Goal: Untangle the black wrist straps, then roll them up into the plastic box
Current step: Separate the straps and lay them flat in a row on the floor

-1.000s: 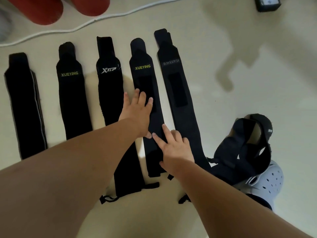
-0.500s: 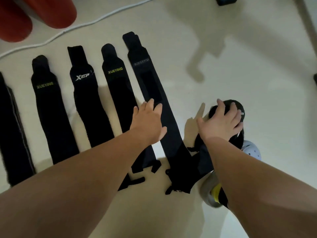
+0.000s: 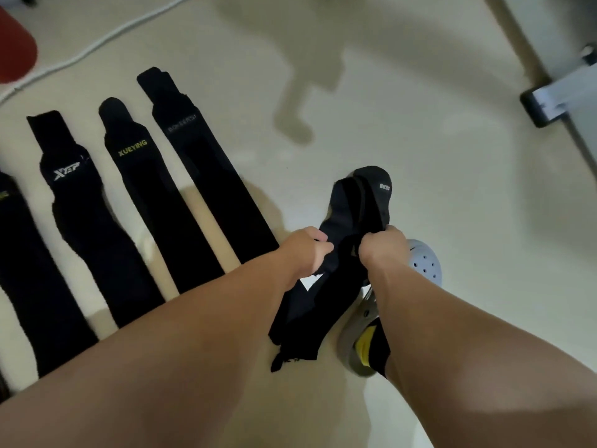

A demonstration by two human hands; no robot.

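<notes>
Both hands are bunched up on the same thing, just right of the middle of the frame: a tangled black fabric wrist strap (image 3: 355, 202). The left hand (image 3: 305, 250) has its fingers curled round the strap's left edge. The right hand (image 3: 382, 247) is fisted on the right edge, so there's only bunched cloth between the two. Above the hands the strap stands up in a folded loop with a small white logo near the top. Below them it hangs as a dark twisted tail toward the lower middle, with a thin little loop at the end, over the cream floor (image 3: 436, 163).

Over on the left, four more black straps lie flat on the floor side by side:
- a long one with faint grey BOKEERSI lettering (image 3: 206, 176)
- one with yellow XUEYING lettering (image 3: 155, 202)
- one with a white XTEP logo (image 3: 90, 227)
- one cut off by the left edge (image 3: 22, 279)

The left forearm hides their lower ends.

Just below the right hand there's a grey perforated rubber clog (image 3: 424, 265) with a yellow-and-black sock (image 3: 366, 347) in it. A white cable (image 3: 97, 43) and a red rounded thing (image 3: 13, 50) sit upper left, and a metal furniture leg (image 3: 549, 105) upper right.
</notes>
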